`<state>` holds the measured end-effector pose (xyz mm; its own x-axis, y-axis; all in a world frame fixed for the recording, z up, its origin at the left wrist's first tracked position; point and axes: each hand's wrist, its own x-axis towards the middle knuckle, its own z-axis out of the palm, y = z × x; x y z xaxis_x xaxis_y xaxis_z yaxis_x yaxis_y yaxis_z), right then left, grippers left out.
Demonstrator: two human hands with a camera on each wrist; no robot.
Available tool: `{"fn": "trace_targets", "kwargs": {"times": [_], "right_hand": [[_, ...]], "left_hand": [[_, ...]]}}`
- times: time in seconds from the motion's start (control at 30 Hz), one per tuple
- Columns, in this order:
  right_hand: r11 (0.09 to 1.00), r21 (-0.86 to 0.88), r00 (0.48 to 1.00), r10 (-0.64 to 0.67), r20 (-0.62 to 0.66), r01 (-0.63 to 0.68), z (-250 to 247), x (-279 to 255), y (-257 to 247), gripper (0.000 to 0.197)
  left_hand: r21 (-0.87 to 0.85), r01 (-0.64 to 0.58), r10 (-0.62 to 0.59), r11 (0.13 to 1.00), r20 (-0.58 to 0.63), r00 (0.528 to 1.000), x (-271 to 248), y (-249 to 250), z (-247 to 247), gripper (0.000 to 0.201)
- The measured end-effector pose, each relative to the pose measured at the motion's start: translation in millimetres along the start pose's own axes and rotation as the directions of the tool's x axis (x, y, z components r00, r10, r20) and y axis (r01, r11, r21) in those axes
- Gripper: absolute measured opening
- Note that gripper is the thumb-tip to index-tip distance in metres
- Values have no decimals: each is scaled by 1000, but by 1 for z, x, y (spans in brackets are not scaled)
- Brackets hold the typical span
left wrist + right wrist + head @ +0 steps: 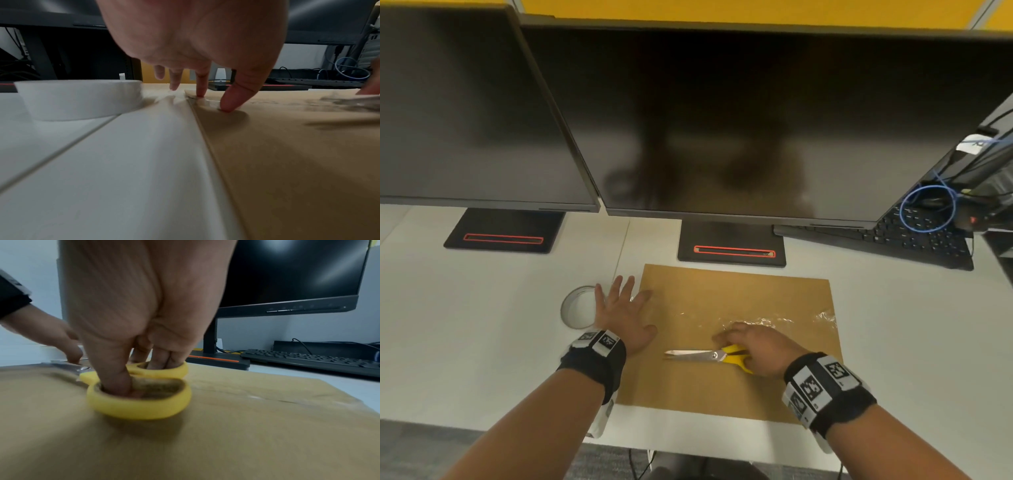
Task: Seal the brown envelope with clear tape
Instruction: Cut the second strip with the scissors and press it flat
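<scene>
Brown envelope [739,387] lies flat on the white table [482,342], just in front of the base of the middle monitor [756,120]. A strip of clear tape [774,322] runs across the envelope's upper half, wrinkled and shiny toward the right edge.

The left hand [625,317] is spread flat, fingers straight and apart, straddling the envelope's left edge. In the left wrist view its thumb [230,104] and one fingertip [200,92] press down on the tape end at that edge, the other fingers lifted above the table. Just left of this hand a roll of clear tape [578,306] rests on the table, near the little finger but not held.

The right hand [760,349] is on the yellow-handled scissors [709,356], which lie on the envelope below the tape strip with the blades together and pointing left. The right wrist view shows the thumb set down into the nearer handle loop [139,402] and fingers into the farther loop, so the grip is closed through the handles while the scissors rest against the paper.

A second monitor [465,102] stands to the left, and a black keyboard [914,236] with a coiled blue cable [928,209] sits at the right rear
</scene>
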<state>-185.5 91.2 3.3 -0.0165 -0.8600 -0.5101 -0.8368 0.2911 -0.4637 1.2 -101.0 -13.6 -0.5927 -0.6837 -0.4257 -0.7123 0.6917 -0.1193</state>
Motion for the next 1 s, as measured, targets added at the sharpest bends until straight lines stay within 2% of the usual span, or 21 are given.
{"fn": "trace_targets", "kwargs": {"times": [0.17, 0.3, 0.37, 0.43, 0.5, 0.57, 0.63, 0.7, 0.87, 1.0], "right_hand": [[989, -147, 997, -31, -70, 21, 3, -5, -3, 45], [958, -286, 1000, -28, -11, 24, 10, -10, -3, 45], [971, -241, 999, -17, -41, 7, 14, -14, -2, 46], [995, -91, 987, 15, -161, -30, 17, -15, 1, 47], [998, 10, 952, 67, -298, -67, 22, -10, 9, 46], [997, 0, 948, 79, -307, -83, 28, -5, 13, 48], [995, -49, 959, 72, -275, -89, 33, -1, 13, 53], [993, -54, 945, 80, -317, -102, 36, 1, 12, 64], [992, -25, 887, 99, -450, -124, 38, 7, 9, 32], [987, -45, 853, 112, -511, -157, 40, 9, 5, 22]], "left_hand": [[-35, 31, -31, 999, -1, 1000, 0, 9, -1, 73], [-17, 56, -55, 998, 11, 998, -3, 13, -2, 73], [-33, 42, -42, 999, -16, 999, -8, 19, -3, 72], [-101, -69, 59, 992, -99, 993, -13, 29, 0, 68], [-167, -298, 274, 940, -150, 950, -20, 44, 6, 64], [-185, -489, 476, 852, -113, 872, -25, 62, 10, 67], [-200, -552, 552, 809, -61, 831, -27, 77, 15, 58], [-240, -542, 553, 805, -27, 833, -28, 85, 18, 52], [-224, -554, 573, 802, 29, 819, -24, 81, 30, 56], [-204, -488, 500, 848, 9, 866, -22, 81, 32, 63]]}}
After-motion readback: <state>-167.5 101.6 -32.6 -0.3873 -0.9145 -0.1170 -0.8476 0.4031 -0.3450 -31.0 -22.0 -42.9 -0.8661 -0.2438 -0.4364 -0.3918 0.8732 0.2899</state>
